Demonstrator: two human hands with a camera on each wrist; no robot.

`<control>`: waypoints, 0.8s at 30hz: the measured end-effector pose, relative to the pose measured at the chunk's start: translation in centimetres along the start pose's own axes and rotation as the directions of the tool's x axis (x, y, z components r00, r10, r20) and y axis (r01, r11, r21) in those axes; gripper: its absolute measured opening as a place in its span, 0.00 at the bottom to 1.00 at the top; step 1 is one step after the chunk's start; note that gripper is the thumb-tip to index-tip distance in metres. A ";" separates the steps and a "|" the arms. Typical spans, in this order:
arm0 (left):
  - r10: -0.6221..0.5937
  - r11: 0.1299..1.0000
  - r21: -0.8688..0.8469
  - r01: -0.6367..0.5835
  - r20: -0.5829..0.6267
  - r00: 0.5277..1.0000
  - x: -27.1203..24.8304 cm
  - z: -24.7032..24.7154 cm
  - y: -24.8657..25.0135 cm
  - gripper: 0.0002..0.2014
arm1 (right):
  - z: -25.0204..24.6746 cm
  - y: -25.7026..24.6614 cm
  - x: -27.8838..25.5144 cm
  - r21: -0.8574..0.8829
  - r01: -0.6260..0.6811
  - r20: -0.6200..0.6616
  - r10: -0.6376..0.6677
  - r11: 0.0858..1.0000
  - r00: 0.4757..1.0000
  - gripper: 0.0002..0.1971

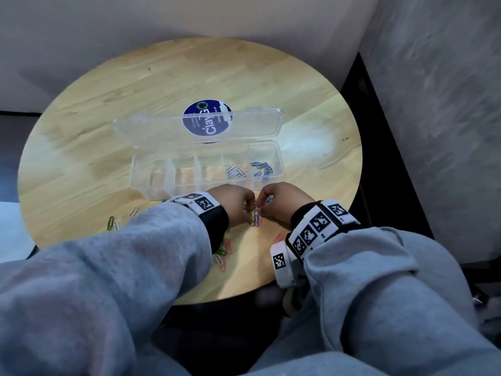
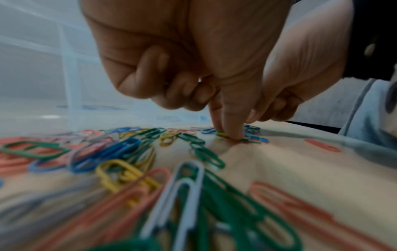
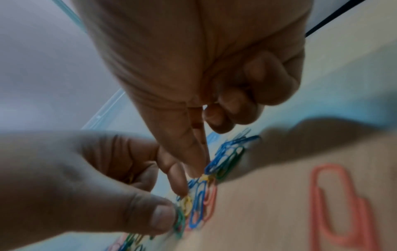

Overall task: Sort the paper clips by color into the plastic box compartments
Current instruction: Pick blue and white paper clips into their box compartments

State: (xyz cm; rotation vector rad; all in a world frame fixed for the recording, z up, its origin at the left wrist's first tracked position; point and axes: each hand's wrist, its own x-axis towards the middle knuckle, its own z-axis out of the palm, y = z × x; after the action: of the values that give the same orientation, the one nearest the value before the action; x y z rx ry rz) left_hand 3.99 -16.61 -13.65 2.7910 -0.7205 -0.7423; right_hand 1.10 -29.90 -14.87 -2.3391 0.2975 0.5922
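A clear plastic box lies open on the table. White clips fill one compartment and blue clips the rightmost one. Just in front of it, both hands meet over a tangle of mixed-colour clips. My left hand pinches down with thumb and index on yellow and green clips, its other fingers curled. My right hand pinches the end of a bunch of blue clips with thumb and index. A large heap of mixed clips lies under my left wrist.
The round wooden table carries the box's open lid over a blue round sticker. Stray clips lie at the left, green ones near the edge. Pink clips sit by my right wrist. A wall stands right.
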 end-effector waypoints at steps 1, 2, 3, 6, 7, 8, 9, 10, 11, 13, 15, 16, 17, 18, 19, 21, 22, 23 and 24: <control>-0.006 1.000 -0.001 0.006 -0.003 1.000 -0.1 0.0 -0.1 0.13 | 0.1 -0.1 0.1 -0.053 -0.001 -0.005 0.001 0.999 1.000 0.06; -0.015 1.000 -0.004 0.015 -0.005 1.000 -0.2 -0.1 -0.3 0.13 | 0.2 -0.2 0.2 -0.107 -0.008 -0.012 0.006 0.994 1.000 0.05; -0.024 1.000 -0.005 0.024 -0.003 1.000 -0.2 -0.1 -0.5 0.13 | 0.3 -0.2 0.3 -0.155 -0.016 -0.017 0.014 0.988 1.000 0.04; -0.050 0.999 -0.008 0.050 0.005 0.999 -0.4 -0.2 -1.0 0.14 | 0.3 -0.3 0.5 -0.224 -0.040 -0.022 0.036 0.974 0.999 0.02; -0.050 0.999 -0.010 0.050 0.004 0.999 -0.5 -0.2 -1.0 0.14 | 0.3 -0.4 0.5 -0.228 -0.036 -0.023 0.031 0.973 0.999 0.04; -0.044 0.999 -0.011 0.044 -0.002 0.999 -0.5 -0.3 -1.0 0.15 | 0.3 -0.4 0.5 -0.232 -0.028 -0.024 0.023 0.972 0.999 0.06; -0.035 0.999 -0.012 0.035 -0.009 0.999 -0.5 -0.3 -1.0 0.14 | 0.3 -0.5 0.4 -0.236 -0.015 -0.024 0.010 0.972 1.000 0.06; -0.024 1.000 -0.012 0.024 -0.014 1.000 -0.4 -0.3 -0.9 0.14 | 0.3 -0.6 0.3 -0.242 -0.002 -0.021 -0.003 0.970 1.000 0.05; -0.009 1.000 -0.008 0.009 -0.019 1.000 -0.4 -0.2 -0.7 0.13 | 0.4 -0.6 0.3 -0.248 0.010 -0.018 -0.015 0.969 1.000 0.05; 0.016 1.000 0.006 -0.016 -0.018 1.000 -0.3 0.0 -0.3 0.10 | 0.4 -0.6 0.2 -0.254 0.018 -0.014 -0.023 0.967 1.000 0.05; 0.018 1.000 0.009 -0.018 0.000 1.000 -0.1 0.3 -0.2 0.07 | 0.4 -0.6 0.3 -0.258 0.010 -0.015 -0.014 0.966 1.000 0.05; 0.011 1.000 0.006 -0.011 0.010 1.000 -0.1 0.4 -0.2 0.06 | 0.4 -0.6 0.3 -0.264 -0.002 -0.011 -0.001 0.965 1.000 0.04; 0.004 1.000 0.004 -0.004 0.016 1.000 0.0 0.4 -0.3 0.05 | 0.4 -0.6 0.3 -0.273 -0.016 -0.006 0.015 0.962 1.000 0.04; 0.000 1.000 0.001 0.000 0.017 1.000 0.1 0.4 -0.4 0.04 | 0.5 -0.6 0.4 -0.279 -0.032 -0.002 0.032 0.960 0.999 0.06; -0.004 1.000 -0.010 0.004 0.019 1.000 0.2 0.5 -0.6 0.04 | 0.6 -0.6 0.4 -0.278 -0.046 0.000 0.048 0.959 0.999 0.07; -0.021 0.998 -0.064 0.023 0.032 0.999 0.2 0.5 -0.9 0.05 | 0.6 -0.4 0.5 -0.258 -0.066 0.005 0.070 0.964 0.998 0.06; -0.028 0.994 -0.103 0.032 0.042 0.999 0.2 0.5 -1.1 0.05 | 0.6 -0.4 0.5 -0.244 -0.071 0.010 0.075 0.967 0.997 0.03; -0.032 0.988 -0.148 0.040 0.056 0.998 0.1 0.5 -1.3 0.06 | 0.5 -0.3 0.4 -0.222 -0.073 0.011 0.077 0.972 0.997 0.01; -0.032 0.978 -0.204 0.046 0.069 0.997 -0.1 0.4 -1.5 0.07 | 0.3 -0.3 0.3 -0.186 -0.077 0.009 0.080 0.980 0.997 0.01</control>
State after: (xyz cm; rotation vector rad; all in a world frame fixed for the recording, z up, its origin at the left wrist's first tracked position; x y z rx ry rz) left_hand 4.37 -15.31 -14.36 2.6119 -0.5656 -0.8657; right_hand 1.38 -29.46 -15.05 -2.5086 0.3410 0.7042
